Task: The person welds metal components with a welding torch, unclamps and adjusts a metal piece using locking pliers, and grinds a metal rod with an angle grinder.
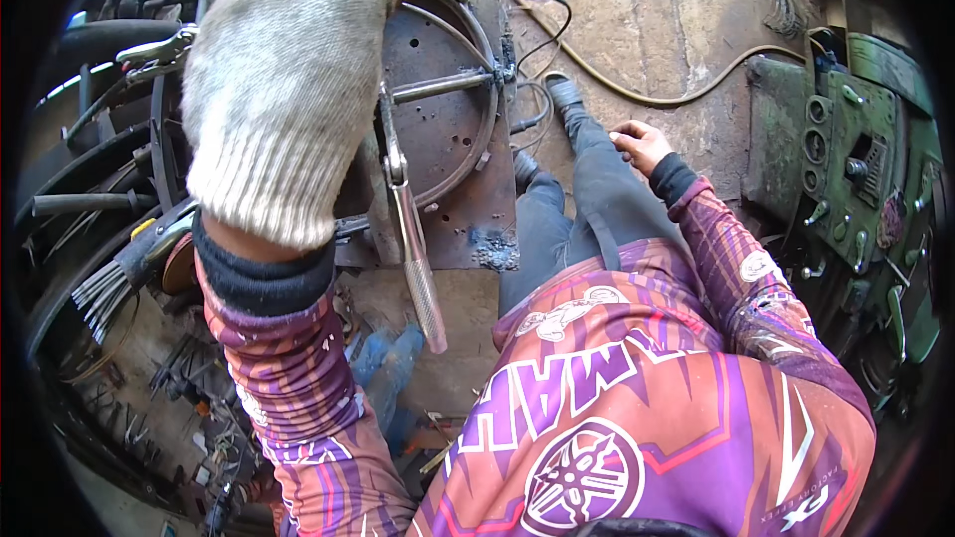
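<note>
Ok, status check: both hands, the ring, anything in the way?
Left hand gloved, over metal ring, grip unclear. Right hand bare, off to the side. Ring on steel plate, partly hidden by left hand. Knurled handle crosses plate's edge.

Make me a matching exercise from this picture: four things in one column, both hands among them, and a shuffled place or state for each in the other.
Things:
1. Left hand
2. Metal ring
3. Right hand
4. Green machine

Places and states:
A. Bare-skinned, no glove
B. Near the picture's right edge
C. On the steel plate
D. In a pale knit glove

Pairs: 1-D, 2-C, 3-A, 4-B
</note>
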Tool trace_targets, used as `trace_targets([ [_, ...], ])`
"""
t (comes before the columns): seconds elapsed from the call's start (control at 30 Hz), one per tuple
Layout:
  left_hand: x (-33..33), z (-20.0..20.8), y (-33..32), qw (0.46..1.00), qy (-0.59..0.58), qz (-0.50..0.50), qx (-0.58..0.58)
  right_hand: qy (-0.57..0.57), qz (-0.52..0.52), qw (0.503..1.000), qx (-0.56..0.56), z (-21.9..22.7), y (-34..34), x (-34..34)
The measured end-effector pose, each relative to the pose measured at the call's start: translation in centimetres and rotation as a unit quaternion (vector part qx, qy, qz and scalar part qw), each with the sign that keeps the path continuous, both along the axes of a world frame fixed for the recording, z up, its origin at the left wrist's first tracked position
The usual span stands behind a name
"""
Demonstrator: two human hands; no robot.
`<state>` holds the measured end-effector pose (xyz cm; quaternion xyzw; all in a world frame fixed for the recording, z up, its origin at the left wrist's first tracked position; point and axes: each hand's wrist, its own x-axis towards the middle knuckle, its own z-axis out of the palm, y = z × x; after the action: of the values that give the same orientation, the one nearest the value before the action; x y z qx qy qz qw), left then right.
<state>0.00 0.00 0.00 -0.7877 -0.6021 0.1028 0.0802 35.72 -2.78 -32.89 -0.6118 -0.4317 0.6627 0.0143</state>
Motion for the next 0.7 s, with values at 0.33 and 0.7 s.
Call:
trace_targets([
  [0.33, -0.6, -0.9, 1.2, 0.999, -0.020, 0.022, -0.032, -0.067, 0.109, 0.992, -0.005, -5.4, 1.9, 4.2],
  [0.7, -0.6, -0.6, 1.8, 0.997, 0.000, 0.013, -0.071, -0.071, 0.111, 0.990, -0.044, -6.9, 3.2, 5.5],
])
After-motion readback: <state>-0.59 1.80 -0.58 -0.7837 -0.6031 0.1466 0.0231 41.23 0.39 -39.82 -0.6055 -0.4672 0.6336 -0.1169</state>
